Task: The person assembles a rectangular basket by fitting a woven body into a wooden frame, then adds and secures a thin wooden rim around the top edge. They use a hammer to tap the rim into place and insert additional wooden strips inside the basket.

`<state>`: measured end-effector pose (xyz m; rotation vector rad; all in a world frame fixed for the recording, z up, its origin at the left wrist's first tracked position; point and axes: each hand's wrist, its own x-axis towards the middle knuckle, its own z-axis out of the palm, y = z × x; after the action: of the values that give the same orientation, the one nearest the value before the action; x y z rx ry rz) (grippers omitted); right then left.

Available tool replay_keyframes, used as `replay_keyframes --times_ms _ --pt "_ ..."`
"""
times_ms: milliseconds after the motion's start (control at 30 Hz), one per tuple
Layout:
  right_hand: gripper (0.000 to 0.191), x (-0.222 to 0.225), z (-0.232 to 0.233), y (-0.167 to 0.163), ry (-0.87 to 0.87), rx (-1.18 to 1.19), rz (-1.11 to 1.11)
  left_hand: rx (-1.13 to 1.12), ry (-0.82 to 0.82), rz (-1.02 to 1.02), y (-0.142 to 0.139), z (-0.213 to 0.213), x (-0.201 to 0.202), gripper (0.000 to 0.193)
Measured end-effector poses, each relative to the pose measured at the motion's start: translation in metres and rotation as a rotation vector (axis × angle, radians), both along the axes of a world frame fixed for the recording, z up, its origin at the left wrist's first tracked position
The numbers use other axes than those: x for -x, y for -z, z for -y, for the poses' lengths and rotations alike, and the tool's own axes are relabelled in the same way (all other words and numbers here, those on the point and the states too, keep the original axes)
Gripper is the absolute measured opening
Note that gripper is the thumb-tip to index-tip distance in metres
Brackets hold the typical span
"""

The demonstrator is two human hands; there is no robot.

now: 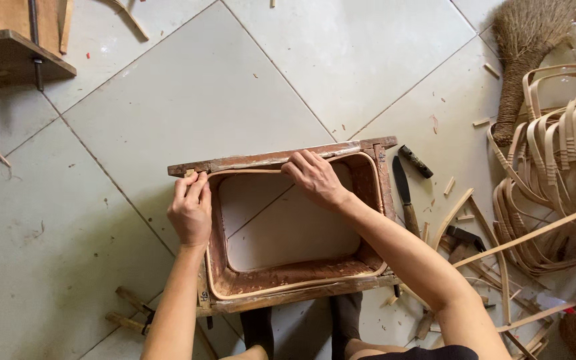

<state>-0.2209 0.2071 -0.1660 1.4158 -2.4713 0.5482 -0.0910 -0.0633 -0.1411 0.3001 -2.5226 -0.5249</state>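
Over on the right, a knife [403,193] lies on the tiled floor [168,100], just beside a pile of bent cane hoops [555,167]. A straw broom [525,47] rests above them, wood chips [449,185] scattered around.

Pale tiled floor [168,100] strewn with wood chips, wooden bench [8,47] upper left, straw broom [525,40] upper right.

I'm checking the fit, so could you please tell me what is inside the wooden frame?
A pale bent strip lines the wooden frame inside; floor tile shows through. The right hand covers part of the top edge.
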Motion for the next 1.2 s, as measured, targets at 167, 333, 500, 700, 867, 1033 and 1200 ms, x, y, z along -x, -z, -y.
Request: replay_keyframes --times_ms 167,333,500,700,867,1033,1200 --pt "0.043 0.014 0.005 -0.002 0.064 0.122 -0.109 -0.028 -0.016 0.008 0.004 0.002 -0.001 0.021" --pt "0.040 0.021 0.005 -0.009 0.136 -0.055 0.222 -0.103 -0.047 0.056 0.003 0.002 -0.004 0.023" --pt "0.065 -0.029 -0.046 -0.030 0.061 0.089 0.198 -0.024 0.267 0.153 -0.016 -0.045 -0.063 0.081" --pt "0.055 -0.161 -0.161 -0.076 0.071 -0.063 0.560 0.060 0.803 0.564 -0.009 -0.100 -0.160 0.098" --pt "0.053 -0.208 -0.193 -0.073 0.111 -0.265 0.366 0.060 0.772 0.515 0.010 -0.087 -0.156 0.082" --pt "0.043 -0.221 -0.188 -0.050 0.191 -0.279 0.282 -0.075 0.719 0.630 0.006 -0.081 -0.152 0.070" --pt "0.036 -0.214 -0.178 -0.051 0.179 -0.278 0.318 -0.060 0.730 0.563 -0.003 -0.078 -0.158 0.072"
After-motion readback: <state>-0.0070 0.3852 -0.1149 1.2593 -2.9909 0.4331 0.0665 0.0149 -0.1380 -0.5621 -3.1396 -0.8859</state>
